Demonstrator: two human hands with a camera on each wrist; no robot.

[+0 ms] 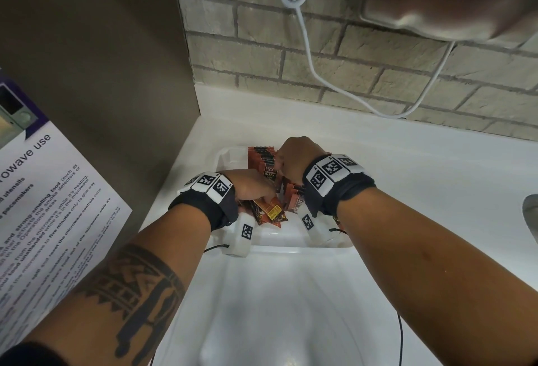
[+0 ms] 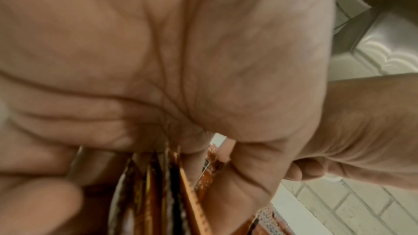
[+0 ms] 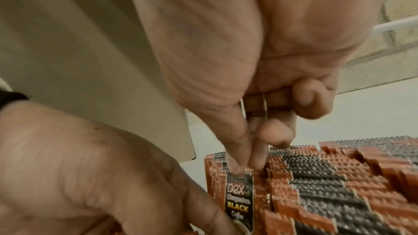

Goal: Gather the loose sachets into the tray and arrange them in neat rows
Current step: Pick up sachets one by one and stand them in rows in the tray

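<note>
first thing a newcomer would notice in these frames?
Two forearms meeting over a white tray on the white counter, each wrist wrapped in a black band with square printed markers. Next, the orange-and-black coffee sachets standing in packed rows in the tray: the right hand pinches the top of one, the left hand grips a loose bunch nearer the person.

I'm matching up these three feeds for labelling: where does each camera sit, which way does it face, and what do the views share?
Head: on the head, looking down at the tray; both forearms, left hand, right hand.
Left wrist: along the left palm at gripped sachets.
Right wrist: along the right hand, fingertips on the sachet row.
Shared: sachets in all; left hand in head and right-wrist views.
</note>
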